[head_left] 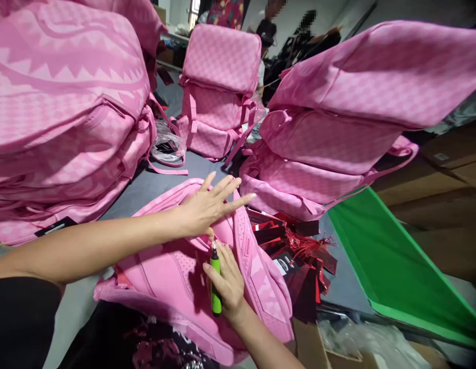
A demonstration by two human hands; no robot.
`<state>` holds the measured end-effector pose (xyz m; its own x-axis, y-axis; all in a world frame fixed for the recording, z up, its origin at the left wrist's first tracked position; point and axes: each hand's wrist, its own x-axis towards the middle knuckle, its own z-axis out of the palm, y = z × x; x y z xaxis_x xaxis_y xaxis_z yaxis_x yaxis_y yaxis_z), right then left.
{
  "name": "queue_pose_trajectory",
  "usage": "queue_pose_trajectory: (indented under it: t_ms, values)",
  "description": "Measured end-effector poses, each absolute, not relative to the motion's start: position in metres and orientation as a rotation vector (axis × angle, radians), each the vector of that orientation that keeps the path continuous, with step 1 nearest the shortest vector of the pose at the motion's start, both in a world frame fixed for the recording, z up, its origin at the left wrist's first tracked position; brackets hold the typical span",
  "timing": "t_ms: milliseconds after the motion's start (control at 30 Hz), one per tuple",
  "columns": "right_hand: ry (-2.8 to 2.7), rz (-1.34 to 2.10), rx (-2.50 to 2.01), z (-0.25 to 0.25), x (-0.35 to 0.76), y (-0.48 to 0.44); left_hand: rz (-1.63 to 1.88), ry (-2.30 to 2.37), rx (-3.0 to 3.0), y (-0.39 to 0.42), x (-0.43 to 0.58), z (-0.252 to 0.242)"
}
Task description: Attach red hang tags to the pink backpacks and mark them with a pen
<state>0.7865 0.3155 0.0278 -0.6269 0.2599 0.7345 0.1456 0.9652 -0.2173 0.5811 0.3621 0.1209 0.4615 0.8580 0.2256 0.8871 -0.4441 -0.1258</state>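
1. The right hand [227, 285] is nearest to the camera. Its fingers are closed around a green lighter [215, 287], which stands almost upright with the dark tip up.
2. The lighter is over a pink backpack [172, 274] that lies flat on the grey counter [145, 187], close to the person's body.
3. The left hand [205, 206] rests on the upper part of this backpack. It is open with the fingers spread and holds nothing; its thumb is just beside the tip of the lighter.
4. To the right of the backpack lies a heap of red hang tags [299, 248], and beyond it a green board [395, 266].
5. Farther away, stacks of pink backpacks stand at the left [61, 113], the middle [220, 87] and the right [337, 128].
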Motion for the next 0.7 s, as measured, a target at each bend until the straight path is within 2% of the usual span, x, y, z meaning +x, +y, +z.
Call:
queue_pose_trajectory:
  t_ms: [433,700]
  values:
    - [-2.306,0.176,-0.369,0.026,0.790,0.320,-0.044,-1.558,-2.484,0.367,0.594,0.121]
    - [-2.142,0.307,-0.508,0.026,0.785,0.329,-0.002,-1.604,-2.484,0.378,0.584,0.120]
